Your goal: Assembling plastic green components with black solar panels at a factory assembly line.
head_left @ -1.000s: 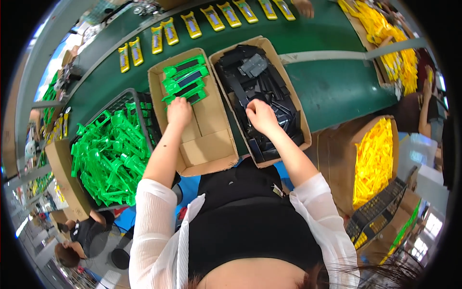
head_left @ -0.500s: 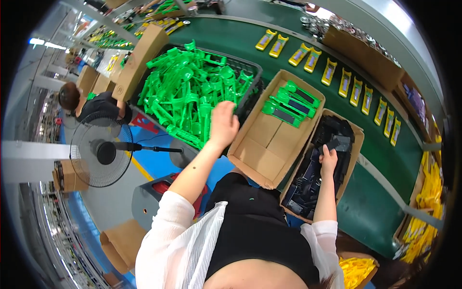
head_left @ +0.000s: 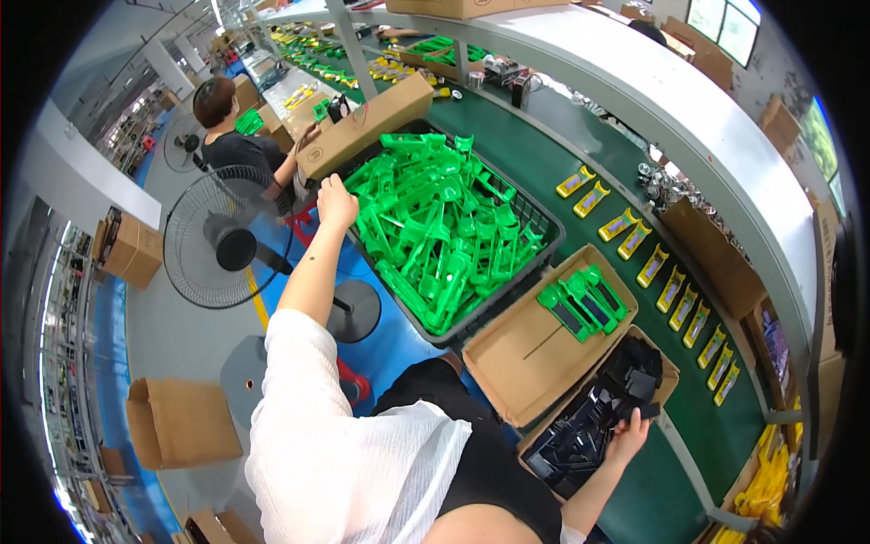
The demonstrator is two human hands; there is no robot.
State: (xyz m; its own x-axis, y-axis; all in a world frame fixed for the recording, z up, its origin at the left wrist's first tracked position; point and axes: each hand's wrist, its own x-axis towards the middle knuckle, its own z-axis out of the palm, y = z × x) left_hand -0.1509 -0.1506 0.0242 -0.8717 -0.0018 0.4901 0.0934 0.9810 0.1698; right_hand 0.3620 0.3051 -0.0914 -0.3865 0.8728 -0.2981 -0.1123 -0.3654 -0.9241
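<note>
At the far left corner of the black crate [head_left: 544, 258], my left hand [head_left: 336, 201] has its fingers curled, close to the crate's rim and a cardboard box. What lies under its fingers is hidden. The crate is heaped with green plastic parts [head_left: 444, 208]. My right hand [head_left: 630, 435] pinches a flat black piece [head_left: 645, 411] above the right side of a narrow carton [head_left: 669, 381] filled with black pieces [head_left: 580, 435]. Beside it, a shallow cardboard tray [head_left: 507, 381] contains several green parts fitted with dark panels [head_left: 584, 304].
Yellow-and-green assemblies [head_left: 671, 288] line the green bench [head_left: 716, 444]. The cardboard box [head_left: 367, 127] rests across the crate's far end. A black fan [head_left: 231, 240] stands on the left, near a seated co-worker [head_left: 240, 150]. A grey shelf [head_left: 634, 77] spans overhead; an open carton [head_left: 181, 422] is on the floor.
My view has swung left and upward. My left hand has moved from the crate's near right side to its far left corner. My right hand still holds the black piece, now at the carton's right edge.
</note>
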